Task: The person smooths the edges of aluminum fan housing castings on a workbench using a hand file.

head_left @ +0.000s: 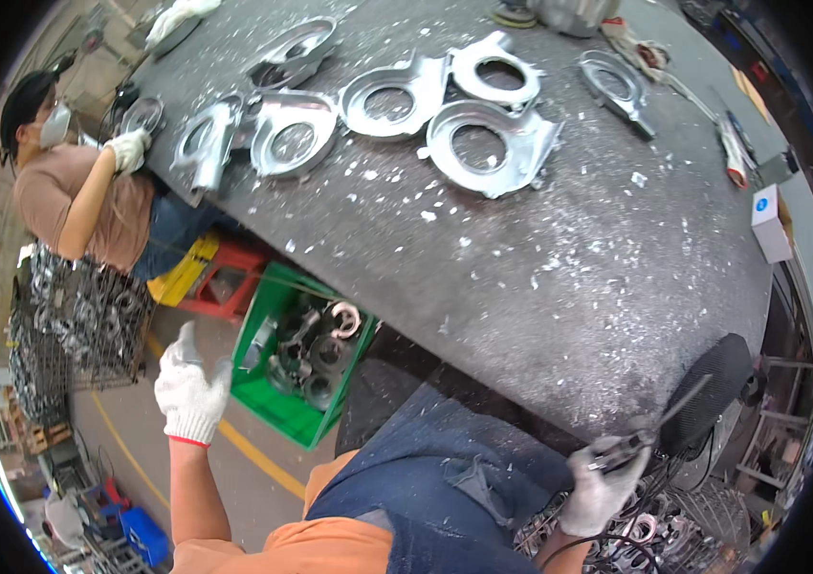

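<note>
My left hand (pixel 193 390), in a white knit glove with a red cuff edge, is held up beside a green crate (pixel 309 435). Its fingers are apart and nothing is in them. Ring-shaped metal parts (pixel 330 354) fill much of that crate. At the table's near right corner, my gloved right hand (pixel 600 499) is closed around a dark hand tool (pixel 622 450) with a thin metal shaft; its exact kind is unclear. Several silvery metal housings (pixel 488 177) with round openings lie across the far part of the grey table (pixel 406 253).
White flakes and shavings litter the tabletop. A black mesh-like rounded object (pixel 713 387) stands by the right corner, above a wire basket of metal parts (pixel 684 531). At far left, a masked co-worker (pixel 91 196) handles a ring part. A small white box (pixel 770 225) sits at the right edge.
</note>
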The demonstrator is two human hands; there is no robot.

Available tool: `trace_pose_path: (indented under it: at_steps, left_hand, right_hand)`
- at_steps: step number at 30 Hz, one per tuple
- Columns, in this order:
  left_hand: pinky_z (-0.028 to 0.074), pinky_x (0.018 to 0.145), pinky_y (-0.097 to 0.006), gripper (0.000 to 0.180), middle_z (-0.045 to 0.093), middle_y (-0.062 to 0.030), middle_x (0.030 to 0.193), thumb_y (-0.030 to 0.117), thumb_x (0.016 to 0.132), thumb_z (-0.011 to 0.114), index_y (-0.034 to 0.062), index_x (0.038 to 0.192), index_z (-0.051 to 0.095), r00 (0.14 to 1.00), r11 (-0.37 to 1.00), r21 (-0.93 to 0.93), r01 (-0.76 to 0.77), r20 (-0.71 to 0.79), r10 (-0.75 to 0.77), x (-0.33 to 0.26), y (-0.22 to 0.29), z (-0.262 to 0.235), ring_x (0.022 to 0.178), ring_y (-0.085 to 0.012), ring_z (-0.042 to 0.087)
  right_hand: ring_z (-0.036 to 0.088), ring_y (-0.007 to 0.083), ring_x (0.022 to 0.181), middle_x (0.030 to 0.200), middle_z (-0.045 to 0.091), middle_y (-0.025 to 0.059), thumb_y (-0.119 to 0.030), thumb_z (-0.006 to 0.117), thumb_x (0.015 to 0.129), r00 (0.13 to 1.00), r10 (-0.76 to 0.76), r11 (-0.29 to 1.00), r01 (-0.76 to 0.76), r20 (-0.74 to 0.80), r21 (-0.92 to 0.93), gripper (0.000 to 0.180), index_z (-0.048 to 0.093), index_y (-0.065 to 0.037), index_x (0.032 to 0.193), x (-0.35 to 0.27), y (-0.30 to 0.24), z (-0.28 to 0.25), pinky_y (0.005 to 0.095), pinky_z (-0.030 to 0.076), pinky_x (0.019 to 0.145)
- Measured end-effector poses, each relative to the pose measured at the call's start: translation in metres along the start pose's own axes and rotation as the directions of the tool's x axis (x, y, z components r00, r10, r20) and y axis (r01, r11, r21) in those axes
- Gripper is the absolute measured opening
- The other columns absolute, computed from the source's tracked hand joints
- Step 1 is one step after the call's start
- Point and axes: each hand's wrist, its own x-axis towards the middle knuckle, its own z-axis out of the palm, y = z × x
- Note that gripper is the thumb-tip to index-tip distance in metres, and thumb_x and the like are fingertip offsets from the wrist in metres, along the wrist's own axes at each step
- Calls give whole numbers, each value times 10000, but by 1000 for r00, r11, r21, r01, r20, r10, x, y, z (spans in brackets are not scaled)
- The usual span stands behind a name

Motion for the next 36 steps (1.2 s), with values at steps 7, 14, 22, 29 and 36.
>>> trace_pose_path:
  at_steps: [7,14,22,29,36]
  left_hand:
    - [574,1081,-471,487,750,-169,1319,205,911,778,71,1375,718,711,407,-586,-700,-518,476,79,215,-77,1261,-387,704]
    - [490,1116,-523,458,728,-181,1152,306,899,814,95,1292,710,612,318,-525,-789,-623,487,103,349,-57,1154,-448,665]
    - [442,1179,-608,342,729,-75,1036,280,696,919,132,958,756,347,49,-491,-870,-539,768,74,275,-50,1101,-361,697]
    - [459,1174,-614,343,737,-56,969,319,659,915,138,910,769,378,55,-512,-857,-554,742,47,268,-33,1049,-345,711]
    - [442,583,-429,336,471,-17,626,289,629,859,172,564,551,163,-126,-348,-929,-691,704,58,267,-71,591,-255,522]
  right_hand:
    - [629,136,815,1168,677,88,92,732,886,945,-61,984,110,-321,138,862,379,-11,1666,79,7,-6,282,539,708]
    - [619,218,1307,1525,590,151,34,861,815,974,-208,976,201,-89,-78,893,460,35,1613,76,30,-13,361,495,1153]
    - [688,141,1011,1172,733,74,-499,1078,620,971,-30,991,61,238,-122,1228,529,69,1560,96,17,-26,296,595,891]
    - [588,76,707,1028,676,27,-240,759,1041,957,-4,1000,8,291,-15,768,406,-14,1684,88,15,-32,248,524,605]
    - [777,345,872,1080,784,119,-402,830,939,572,-260,586,734,778,-344,644,668,-130,1500,63,-14,-39,433,639,752]
